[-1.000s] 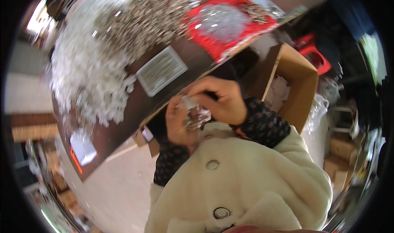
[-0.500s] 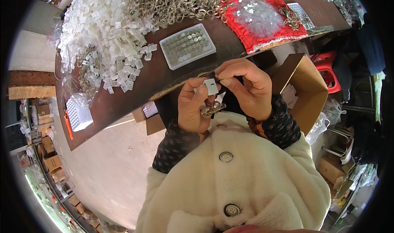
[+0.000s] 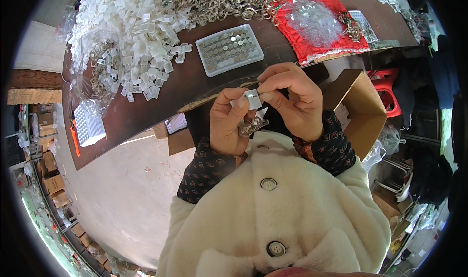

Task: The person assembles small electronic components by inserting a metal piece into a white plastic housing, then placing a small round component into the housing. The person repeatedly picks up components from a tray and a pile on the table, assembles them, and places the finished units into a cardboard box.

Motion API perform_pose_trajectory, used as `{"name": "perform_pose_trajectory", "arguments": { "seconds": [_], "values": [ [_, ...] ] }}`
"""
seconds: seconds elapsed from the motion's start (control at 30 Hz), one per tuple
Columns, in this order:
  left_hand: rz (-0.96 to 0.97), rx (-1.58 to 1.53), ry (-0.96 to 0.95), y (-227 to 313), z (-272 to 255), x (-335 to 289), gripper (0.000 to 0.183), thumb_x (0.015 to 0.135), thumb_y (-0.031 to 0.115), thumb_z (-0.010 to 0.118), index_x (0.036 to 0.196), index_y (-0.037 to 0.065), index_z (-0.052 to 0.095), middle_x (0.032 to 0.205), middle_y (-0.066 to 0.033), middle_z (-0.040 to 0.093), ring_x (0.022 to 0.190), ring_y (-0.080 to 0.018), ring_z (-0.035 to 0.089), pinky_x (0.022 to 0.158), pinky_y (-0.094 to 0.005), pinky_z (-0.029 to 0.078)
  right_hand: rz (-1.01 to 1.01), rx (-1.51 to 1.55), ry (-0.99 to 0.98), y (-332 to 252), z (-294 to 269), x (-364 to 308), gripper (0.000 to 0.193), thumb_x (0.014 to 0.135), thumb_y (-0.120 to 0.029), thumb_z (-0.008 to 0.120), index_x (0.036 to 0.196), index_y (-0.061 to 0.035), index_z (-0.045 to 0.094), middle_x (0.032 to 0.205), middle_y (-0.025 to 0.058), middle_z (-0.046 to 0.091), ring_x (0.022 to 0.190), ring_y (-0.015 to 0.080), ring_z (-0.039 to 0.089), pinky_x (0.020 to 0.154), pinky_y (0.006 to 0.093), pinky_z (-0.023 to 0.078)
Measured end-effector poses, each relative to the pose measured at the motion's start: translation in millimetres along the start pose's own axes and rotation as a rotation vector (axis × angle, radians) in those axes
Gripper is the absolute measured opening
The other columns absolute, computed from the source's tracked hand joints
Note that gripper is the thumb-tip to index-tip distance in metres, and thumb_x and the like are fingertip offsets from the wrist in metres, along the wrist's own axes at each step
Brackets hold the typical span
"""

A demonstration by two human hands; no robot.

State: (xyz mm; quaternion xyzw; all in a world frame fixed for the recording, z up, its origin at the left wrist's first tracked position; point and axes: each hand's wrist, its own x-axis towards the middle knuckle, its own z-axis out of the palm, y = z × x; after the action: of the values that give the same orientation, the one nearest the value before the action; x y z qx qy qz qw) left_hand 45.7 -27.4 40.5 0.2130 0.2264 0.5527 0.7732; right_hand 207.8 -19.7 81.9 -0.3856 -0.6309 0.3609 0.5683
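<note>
Just off the table's near edge, my left hand (image 3: 227,125) is closed, thumb and fingers pinching a small white plastic piece (image 3: 253,99) with a dark slot in it. Below that piece, against the fingers of the same hand, hangs a clear brownish ring-like trinket (image 3: 252,127); how it is held is hidden. My right hand (image 3: 295,97) is closed too, its thumb and forefinger pinched together at the white piece's right edge. Whatever lies between those right fingertips is too small to make out.
On the brown table (image 3: 161,112) lie a heap of white plastic pieces (image 3: 124,38), a heap of ring-like trinkets (image 3: 224,3), a white tray (image 3: 213,71) of round silver discs, and a red cloth (image 3: 291,37) under clear plastic bits. An open cardboard box (image 3: 366,99) stands at right.
My right fingertips have come down from just above the white piece onto its right edge. The white piece has turned slightly. The view has shifted a little, moving the table's things.
</note>
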Motion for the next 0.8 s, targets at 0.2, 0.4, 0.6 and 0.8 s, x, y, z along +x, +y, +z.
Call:
{"name": "perform_pose_trajectory", "arguments": {
  "seconds": [0.2, 0.4, 0.6, 0.8],
  "values": [
    [0.022, -0.050, 0.073, 0, 2, -2, 0.019, 0.093, 0.012, 0.068, 0.110, 0.004, 0.061, 0.093, -0.0055, 0.067, 0.077, -0.0096, 0.061, 0.068, -0.0247, 0.051, 0.083, 0.016, -0.032, 1, 7, -1, 0.012, 0.083, 0.002, 0.070, 0.094, -0.0028, 0.069, 0.101, 0.0087, 0.066, 0.082, 0.0127, 0.058, 0.075, 0.0255, 0.047],
    [0.044, 0.009, 0.006, 4, -4, -1, 0.015, 0.094, 0.009, 0.068, 0.107, 0.004, 0.062, 0.094, -0.0058, 0.067, 0.075, -0.0096, 0.061, 0.068, -0.0261, 0.053, 0.038, -0.099, -0.028, 0, 11, 0, 0.016, 0.082, 0.004, 0.071, 0.097, -0.0010, 0.068, 0.106, 0.0116, 0.067, 0.079, 0.0124, 0.062, 0.073, 0.0253, 0.051],
    [0.039, -0.014, 0.004, 6, -9, 0, 0.016, 0.093, 0.007, 0.068, 0.108, 0.005, 0.063, 0.094, -0.0054, 0.067, 0.077, -0.0086, 0.062, 0.070, -0.0245, 0.054, 0.033, -0.187, -0.081, -5, 11, 6, 0.015, 0.084, 0.008, 0.067, 0.095, -0.0010, 0.064, 0.111, 0.0151, 0.066, 0.091, 0.0197, 0.066, 0.080, 0.0294, 0.053],
    [0.073, 0.059, 0.136, 18, -25, 0, 0.019, 0.092, 0.014, 0.069, 0.106, 0.005, 0.061, 0.091, -0.0042, 0.064, 0.075, -0.0100, 0.059, 0.067, -0.0230, 0.051, 0.069, -0.185, -0.204, 1, 29, 23, 0.016, 0.082, 0.008, 0.068, 0.094, -0.0021, 0.066, 0.105, 0.0125, 0.067, 0.093, 0.0219, 0.068, 0.082, 0.0297, 0.053]
  ]
}}
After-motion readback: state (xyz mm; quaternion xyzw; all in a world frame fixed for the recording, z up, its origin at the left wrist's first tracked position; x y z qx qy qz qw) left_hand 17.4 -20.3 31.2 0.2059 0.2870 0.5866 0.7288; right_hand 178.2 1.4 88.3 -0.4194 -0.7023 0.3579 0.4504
